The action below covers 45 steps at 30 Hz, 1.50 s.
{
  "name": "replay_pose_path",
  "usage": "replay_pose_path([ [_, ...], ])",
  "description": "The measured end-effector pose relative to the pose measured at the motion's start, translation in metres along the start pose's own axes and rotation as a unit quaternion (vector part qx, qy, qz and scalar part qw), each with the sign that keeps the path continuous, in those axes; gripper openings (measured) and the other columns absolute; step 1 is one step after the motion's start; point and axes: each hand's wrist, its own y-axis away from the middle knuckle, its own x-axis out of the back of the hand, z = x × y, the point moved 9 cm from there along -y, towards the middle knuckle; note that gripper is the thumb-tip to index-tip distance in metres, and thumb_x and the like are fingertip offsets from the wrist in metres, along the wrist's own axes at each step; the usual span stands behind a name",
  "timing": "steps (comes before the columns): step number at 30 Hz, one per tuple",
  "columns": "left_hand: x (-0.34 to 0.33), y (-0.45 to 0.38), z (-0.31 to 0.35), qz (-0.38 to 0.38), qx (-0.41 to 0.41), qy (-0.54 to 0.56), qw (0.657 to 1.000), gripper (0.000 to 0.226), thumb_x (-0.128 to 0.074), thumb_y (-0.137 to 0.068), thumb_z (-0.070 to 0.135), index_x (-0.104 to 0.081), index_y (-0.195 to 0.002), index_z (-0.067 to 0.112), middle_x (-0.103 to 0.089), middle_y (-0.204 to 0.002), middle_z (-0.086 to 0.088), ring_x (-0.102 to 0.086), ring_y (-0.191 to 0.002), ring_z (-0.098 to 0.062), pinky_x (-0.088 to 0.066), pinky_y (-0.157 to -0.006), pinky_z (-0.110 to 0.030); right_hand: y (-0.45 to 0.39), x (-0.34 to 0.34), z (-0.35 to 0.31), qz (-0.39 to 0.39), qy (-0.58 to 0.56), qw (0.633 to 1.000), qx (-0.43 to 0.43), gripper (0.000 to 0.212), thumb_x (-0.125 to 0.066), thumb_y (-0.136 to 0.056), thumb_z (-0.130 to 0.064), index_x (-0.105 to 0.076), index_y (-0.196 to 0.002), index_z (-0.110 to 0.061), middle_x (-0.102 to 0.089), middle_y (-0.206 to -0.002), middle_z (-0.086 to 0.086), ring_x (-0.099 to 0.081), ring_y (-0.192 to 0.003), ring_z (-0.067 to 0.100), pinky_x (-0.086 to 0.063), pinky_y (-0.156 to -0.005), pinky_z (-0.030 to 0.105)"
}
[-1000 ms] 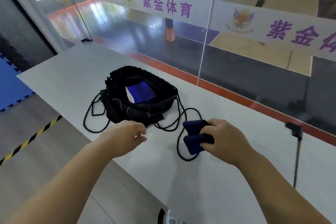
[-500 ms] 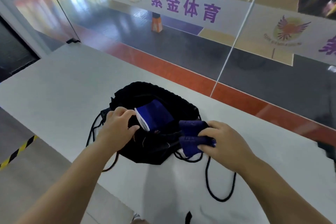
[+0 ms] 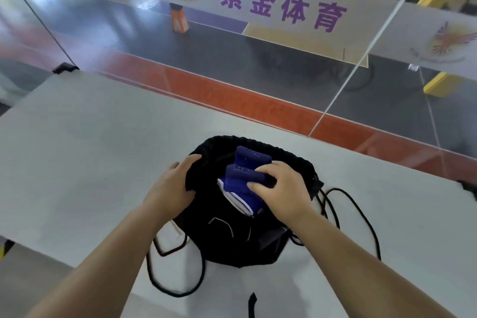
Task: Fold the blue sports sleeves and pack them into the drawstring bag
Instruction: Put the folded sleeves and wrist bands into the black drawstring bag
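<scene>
**poster1:** Packing stage, we'd say. Lower middle of the frame, the black drawstring bag [image 3: 240, 237] lies on the white worktop [image 3: 77, 152] with its mouth gaping. Our right hand [image 3: 280, 190] is clamped on a folded blue sleeve [image 3: 245, 171] and has it over the opening, partly down inside. Under it sits another blue sleeve [image 3: 238, 195] with a white edge, inside the bag.

**poster2:** Agreed. And the left hand [image 3: 173, 187] has its fingers curled round the bag's rim at centre-left, holding the mouth wide. So both hands are busy, one on the cloth of the bag, one on the sleeve.

**poster1:** Yep. The black cords [image 3: 361, 217] trail loose across the worktop, one loop at the right, another toward the bottom of the frame.

**poster2:** Next move, by our reckoning: push the sleeve down beside or on top of the other one, let go without the fold springing open, then pull the hand clear of the rim. Soft stretchy cloth likes to unroll, so we'd press it flat first. Can't tell from here whether more sleeves are waiting.
</scene>
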Motion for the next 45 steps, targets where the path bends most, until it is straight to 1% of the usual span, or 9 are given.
replay_pose_path([
  [3,0.012,0.005,0.000,0.004,-0.031,0.049,0.998,0.075,-0.063,-0.076,0.006,-0.035,-0.137,0.040,-0.050,-0.115,0.005,-0.054,-0.097,-0.017,-0.043,-0.083,-0.028,-0.008,-0.025,-0.013,-0.030,0.016,0.999,0.021,0.019,-0.072,-0.078,-0.029,-0.071,-0.095,-0.020,-0.061,-0.096,-0.008,-0.055,-0.091,0.009,-0.042,-0.080,0.024],
  [10,0.031,0.014,0.002,-0.006,-0.060,0.082,0.995,0.069,-0.063,-0.077,0.010,-0.037,-0.128,0.049,-0.056,-0.100,0.013,-0.059,-0.077,-0.010,-0.051,-0.068,-0.024,-0.017,-0.069,-0.031,-0.266,0.144,0.950,0.076,0.032,-0.070,-0.082,-0.029,-0.065,-0.113,-0.020,-0.055,-0.111,-0.006,-0.053,-0.103,0.017,-0.045,-0.085,0.028],
  [15,0.042,0.015,0.006,0.013,-0.068,0.101,0.992,0.067,-0.065,-0.079,0.012,-0.038,-0.134,0.039,-0.057,-0.100,0.018,-0.058,-0.073,-0.004,-0.043,-0.064,-0.015,-0.027,-0.082,-0.054,-0.256,0.261,0.920,0.141,0.037,-0.067,-0.083,-0.024,-0.063,-0.120,-0.023,-0.053,-0.131,0.000,-0.050,-0.118,0.023,-0.048,-0.089,0.037],
  [21,0.055,0.013,0.005,0.043,-0.061,0.077,0.994,0.051,-0.066,-0.081,0.022,-0.048,-0.127,0.035,-0.059,-0.104,0.016,-0.057,-0.070,-0.005,-0.042,-0.064,-0.016,-0.012,-0.103,-0.041,-0.302,0.136,0.937,0.106,0.046,-0.067,-0.083,-0.010,-0.058,-0.125,-0.024,-0.056,-0.132,-0.004,-0.051,-0.119,0.016,-0.038,-0.095,0.020],
  [24,0.053,0.013,0.004,0.040,-0.058,0.041,0.997,0.043,-0.065,-0.082,0.027,-0.052,-0.122,0.033,-0.059,-0.106,0.013,-0.058,-0.080,-0.008,-0.046,-0.074,-0.024,-0.011,-0.095,-0.023,-0.333,0.150,0.928,0.079,0.043,-0.067,-0.085,-0.019,-0.059,-0.123,-0.036,-0.055,-0.133,-0.009,-0.050,-0.120,0.015,-0.041,-0.103,0.030],
  [28,0.045,0.014,0.007,0.054,-0.055,-0.058,0.995,0.042,-0.057,-0.088,0.040,-0.052,-0.127,0.025,-0.058,-0.115,0.005,-0.044,-0.115,-0.020,-0.042,-0.095,-0.033,-0.014,-0.055,-0.015,-0.268,0.087,0.959,0.033,0.030,-0.067,-0.086,-0.027,-0.064,-0.114,-0.034,-0.061,-0.123,-0.011,-0.057,-0.110,0.008,-0.046,-0.098,0.030],
  [34,0.028,0.015,0.009,0.063,-0.034,-0.219,0.973,0.040,-0.054,-0.089,0.045,-0.052,-0.126,0.028,-0.032,-0.142,0.003,-0.016,-0.126,-0.029,-0.019,-0.109,-0.042,-0.008,0.008,0.027,-0.111,0.103,0.988,-0.022,0.026,-0.063,-0.087,-0.035,-0.062,-0.112,-0.029,-0.063,-0.106,-0.015,-0.060,-0.100,0.008,-0.051,-0.088,0.032],
  [38,0.012,0.014,0.017,0.062,-0.054,-0.218,0.972,0.038,-0.057,-0.090,0.037,-0.057,-0.119,0.013,-0.049,-0.129,-0.007,-0.037,-0.121,-0.032,-0.034,-0.105,-0.041,-0.012,0.030,0.062,-0.028,0.168,0.984,-0.054,0.043,-0.063,-0.088,-0.032,-0.053,-0.127,-0.016,-0.057,-0.126,0.003,-0.052,-0.117,0.020,-0.044,-0.097,0.033],
  [45,-0.007,0.019,0.018,0.027,-0.058,-0.305,0.950,0.036,-0.045,-0.094,0.043,-0.052,-0.113,0.013,-0.054,-0.114,-0.007,-0.054,-0.107,-0.028,-0.043,-0.085,-0.036,-0.027,-0.001,0.097,-0.149,0.124,0.972,-0.136,0.089,-0.065,-0.085,-0.040,-0.011,-0.150,-0.011,-0.026,-0.155,0.011,-0.029,-0.140,0.028,-0.031,-0.110,0.041],
])
